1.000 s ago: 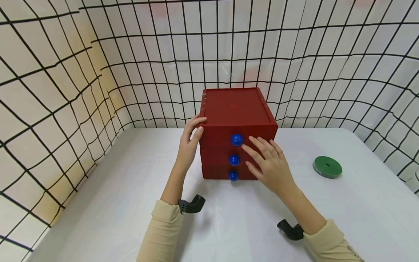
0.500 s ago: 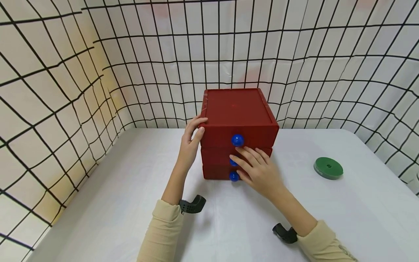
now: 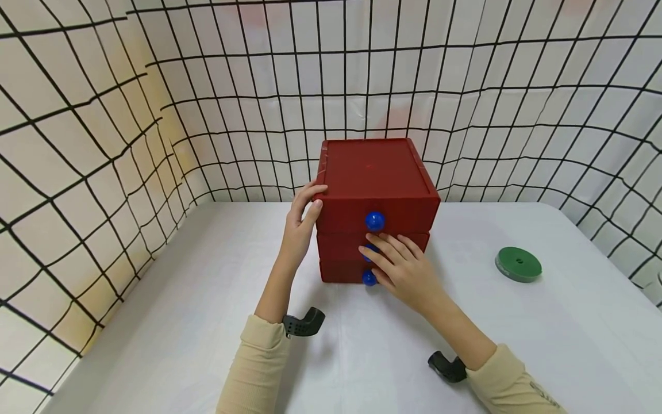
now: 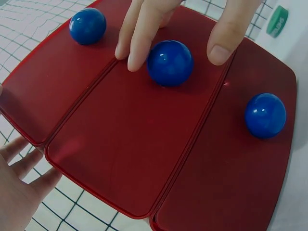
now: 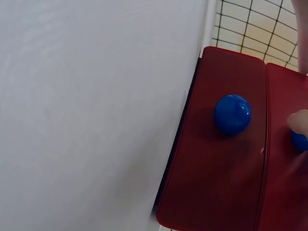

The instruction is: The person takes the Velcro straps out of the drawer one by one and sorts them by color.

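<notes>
A red cabinet point(image 3: 377, 167) with three stacked drawers stands on the white table, each drawer front bearing a round blue knob. At its upper left front edge is my left hand point(image 3: 299, 224), thumb on the front and fingers along the side and top. In the left wrist view its fingers point(image 4: 47, 180) lie spread against the side. My right hand point(image 3: 408, 273) is at the middle drawer, with fingers and thumb on either side of the middle knob point(image 4: 171, 63), loosely extended. The top knob point(image 3: 374, 221) and bottom knob point(image 3: 369, 278) show beside this hand.
A green disc point(image 3: 519, 263) lies on the table point(image 3: 217, 299) to the right of the cabinet. White walls with a black grid point(image 3: 248, 103) enclose the back and sides. A black wrist camera point(image 3: 304, 323) sits at my left sleeve cuff.
My right hand has moved down and left from beside the top knob to the middle knob, partly covering it. My left hand has stayed on the cabinet's edge.
</notes>
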The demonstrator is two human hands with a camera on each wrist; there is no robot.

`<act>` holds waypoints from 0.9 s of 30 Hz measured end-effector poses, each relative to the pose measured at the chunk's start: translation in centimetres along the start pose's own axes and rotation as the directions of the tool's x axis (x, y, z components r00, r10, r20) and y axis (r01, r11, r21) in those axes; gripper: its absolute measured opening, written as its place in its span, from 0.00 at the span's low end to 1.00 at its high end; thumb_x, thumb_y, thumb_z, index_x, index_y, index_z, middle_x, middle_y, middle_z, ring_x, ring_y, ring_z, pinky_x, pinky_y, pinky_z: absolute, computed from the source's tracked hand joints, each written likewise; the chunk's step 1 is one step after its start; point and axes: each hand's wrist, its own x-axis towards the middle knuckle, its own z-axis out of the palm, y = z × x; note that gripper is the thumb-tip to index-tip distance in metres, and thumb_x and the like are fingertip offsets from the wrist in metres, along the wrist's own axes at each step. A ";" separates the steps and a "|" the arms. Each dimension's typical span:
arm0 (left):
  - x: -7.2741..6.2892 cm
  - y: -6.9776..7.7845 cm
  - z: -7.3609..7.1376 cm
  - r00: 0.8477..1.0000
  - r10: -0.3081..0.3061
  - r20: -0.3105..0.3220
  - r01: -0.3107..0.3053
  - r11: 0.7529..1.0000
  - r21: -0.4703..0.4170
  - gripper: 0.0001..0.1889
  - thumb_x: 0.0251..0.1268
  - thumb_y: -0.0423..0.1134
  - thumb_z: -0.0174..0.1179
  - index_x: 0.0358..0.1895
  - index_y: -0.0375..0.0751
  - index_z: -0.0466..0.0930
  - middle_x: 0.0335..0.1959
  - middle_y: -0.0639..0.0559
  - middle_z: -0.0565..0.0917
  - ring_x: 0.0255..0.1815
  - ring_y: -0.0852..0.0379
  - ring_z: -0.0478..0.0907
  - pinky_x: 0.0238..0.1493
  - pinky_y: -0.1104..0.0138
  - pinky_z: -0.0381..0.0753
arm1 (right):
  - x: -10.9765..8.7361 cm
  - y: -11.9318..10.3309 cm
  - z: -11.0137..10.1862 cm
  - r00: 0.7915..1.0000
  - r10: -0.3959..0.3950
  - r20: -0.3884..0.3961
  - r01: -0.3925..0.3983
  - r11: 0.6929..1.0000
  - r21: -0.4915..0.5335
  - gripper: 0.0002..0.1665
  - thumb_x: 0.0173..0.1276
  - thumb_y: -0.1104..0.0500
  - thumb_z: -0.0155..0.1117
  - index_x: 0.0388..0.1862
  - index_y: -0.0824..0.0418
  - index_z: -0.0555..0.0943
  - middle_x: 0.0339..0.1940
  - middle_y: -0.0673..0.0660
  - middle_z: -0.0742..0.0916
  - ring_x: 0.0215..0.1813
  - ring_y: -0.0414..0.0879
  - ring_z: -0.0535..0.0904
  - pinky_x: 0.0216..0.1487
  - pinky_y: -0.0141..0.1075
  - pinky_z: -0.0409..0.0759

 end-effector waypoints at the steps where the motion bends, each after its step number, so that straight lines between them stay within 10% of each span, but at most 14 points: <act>1: 0.0 0.0 0.0 1.000 -0.001 0.000 0.001 1.000 0.001 0.18 0.70 0.36 0.42 0.59 0.37 0.66 0.69 0.47 0.58 0.69 0.54 0.55 0.61 0.51 0.66 | 0.0 0.0 0.0 1.000 -0.004 0.002 0.004 1.000 -0.005 0.23 0.67 0.49 0.51 0.60 0.51 0.72 0.62 0.53 0.76 0.61 0.49 0.70 0.63 0.44 0.66; 27: 0.1 -0.1 0.0 1.000 -0.001 0.005 0.001 1.000 0.001 0.18 0.70 0.36 0.41 0.60 0.38 0.66 0.69 0.48 0.58 0.69 0.54 0.55 0.62 0.51 0.65 | 0.4 -0.5 0.4 0.999 -0.037 0.019 0.037 0.999 0.000 0.35 0.44 0.60 0.75 0.55 0.58 0.75 0.55 0.55 0.81 0.54 0.48 0.76 0.56 0.39 0.74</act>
